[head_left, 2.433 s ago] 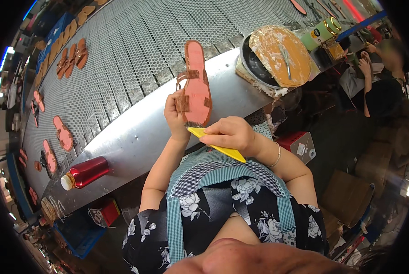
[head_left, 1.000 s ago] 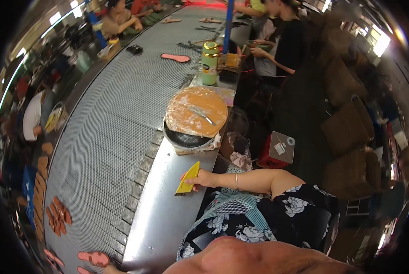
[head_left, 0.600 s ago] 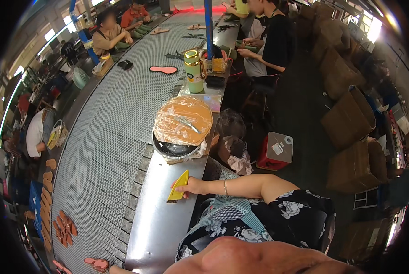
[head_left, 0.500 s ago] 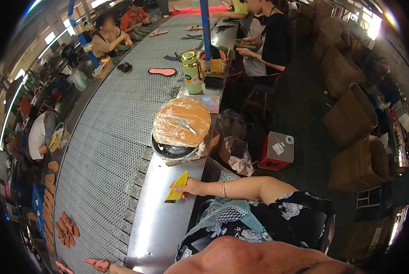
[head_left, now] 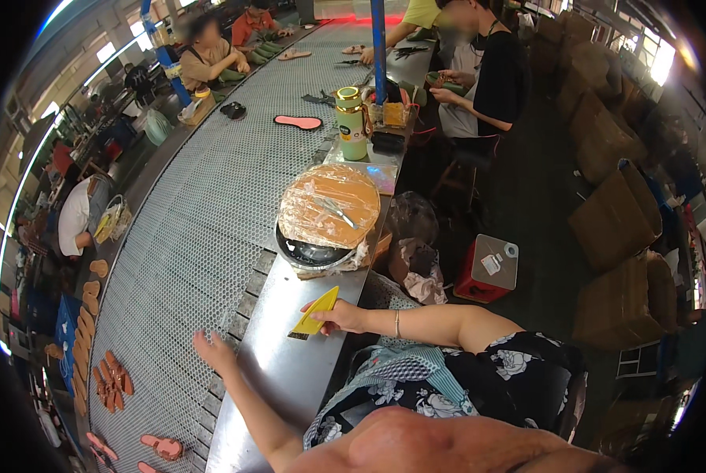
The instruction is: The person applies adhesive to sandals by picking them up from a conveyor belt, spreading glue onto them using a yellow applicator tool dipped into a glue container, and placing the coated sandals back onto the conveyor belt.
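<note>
In my right hand [head_left: 343, 315] is a yellow glue brush [head_left: 315, 314] with a wedge-shaped handle. Its short dark bristles point down over the shiny metal ledge [head_left: 278, 347], apart from it as far as I can tell. My left hand [head_left: 213, 352] is over the near edge of the mesh conveyor [head_left: 183, 236], fingers stretched and holding nothing. A pink sandal upper on a sole [head_left: 162, 447] lies on the mesh below that hand. Beyond my right hand stands a black bowl [head_left: 310, 254], partly covered by a round, plastic-wrapped brown board [head_left: 329, 201] with tweezers [head_left: 336, 211] on top.
A green flask [head_left: 351, 126] stands past the bowl. A pink insole [head_left: 298, 122] and brown sandal parts [head_left: 112, 380] lie on the mesh. To the right are a red tin [head_left: 487, 268] and cardboard boxes [head_left: 617, 209]. Several people work along the conveyor.
My left hand has let go of the pink sandal at the lower left and moved up and right over the conveyor edge. The brush stays in my right hand. The view has shifted slightly.
</note>
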`<state>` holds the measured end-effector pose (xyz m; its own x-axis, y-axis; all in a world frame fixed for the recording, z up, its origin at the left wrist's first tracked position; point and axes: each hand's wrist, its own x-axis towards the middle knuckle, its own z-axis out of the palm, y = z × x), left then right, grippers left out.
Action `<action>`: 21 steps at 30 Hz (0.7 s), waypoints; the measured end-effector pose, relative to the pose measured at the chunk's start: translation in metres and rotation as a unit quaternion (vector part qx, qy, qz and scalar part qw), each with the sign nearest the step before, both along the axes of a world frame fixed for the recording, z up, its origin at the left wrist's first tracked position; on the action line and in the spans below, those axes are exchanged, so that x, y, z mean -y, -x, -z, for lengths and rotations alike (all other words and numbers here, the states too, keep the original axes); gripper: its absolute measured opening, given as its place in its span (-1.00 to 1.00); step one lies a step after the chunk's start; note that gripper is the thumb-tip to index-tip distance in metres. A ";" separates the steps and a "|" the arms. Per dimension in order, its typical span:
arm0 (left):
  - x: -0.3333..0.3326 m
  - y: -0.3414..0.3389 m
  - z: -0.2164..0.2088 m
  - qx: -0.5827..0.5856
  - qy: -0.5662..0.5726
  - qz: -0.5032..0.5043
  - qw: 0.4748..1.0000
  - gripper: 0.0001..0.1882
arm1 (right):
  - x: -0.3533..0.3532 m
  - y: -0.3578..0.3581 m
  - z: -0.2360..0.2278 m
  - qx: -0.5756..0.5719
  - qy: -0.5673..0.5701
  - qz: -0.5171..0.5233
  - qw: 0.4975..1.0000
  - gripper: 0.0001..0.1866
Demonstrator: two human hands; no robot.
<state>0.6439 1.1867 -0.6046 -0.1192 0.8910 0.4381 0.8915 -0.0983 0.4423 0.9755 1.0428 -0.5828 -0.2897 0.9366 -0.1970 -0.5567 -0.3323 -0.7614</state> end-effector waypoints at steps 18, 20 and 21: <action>0.006 -0.026 0.003 -0.017 0.170 0.024 0.985 -0.63 | -0.004 0.004 -0.003 0.000 0.055 0.025 0.998 -0.65; 0.013 -0.042 -0.016 -0.050 0.178 -0.019 0.983 -0.62 | -0.002 0.001 0.001 -0.001 0.049 0.035 0.998 -0.65; 0.012 -0.043 -0.012 -0.050 0.179 -0.019 0.982 -0.62 | -0.001 0.000 0.003 -0.004 0.041 0.045 0.998 -0.65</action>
<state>0.6869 1.1743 -0.5929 -0.1285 0.9858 0.1081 0.9319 0.0828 0.3530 0.9756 1.0441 -0.5855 -0.2069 0.9399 -0.2718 -0.5934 -0.3414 -0.7289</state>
